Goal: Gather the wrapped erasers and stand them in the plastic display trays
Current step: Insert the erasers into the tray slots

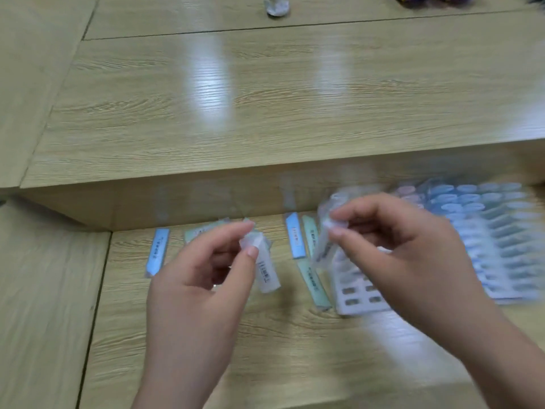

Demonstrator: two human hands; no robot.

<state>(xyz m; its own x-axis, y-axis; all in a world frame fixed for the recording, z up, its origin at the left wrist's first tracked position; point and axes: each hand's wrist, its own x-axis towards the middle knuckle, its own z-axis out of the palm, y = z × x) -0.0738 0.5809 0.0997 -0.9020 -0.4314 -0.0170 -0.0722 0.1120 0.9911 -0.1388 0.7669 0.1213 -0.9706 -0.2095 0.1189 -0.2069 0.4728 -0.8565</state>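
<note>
- Pale wood-grain table (265,113) carries everything, and a raised step crosses it beyond the hands.
- Loose erasers (295,239), blue and green, lie flat between and beyond both hands.
- Left hand (194,290) pinches a white wrapped eraser (267,273) by its top; its long axis hangs steeply, with the lower end slanting rightward.
- Right hand (413,252) pinches a blurred wrapped eraser (323,246), roughly upright, over the white tray (362,296).
- Filled trays (495,237) lie beyond the right hand.
</note>
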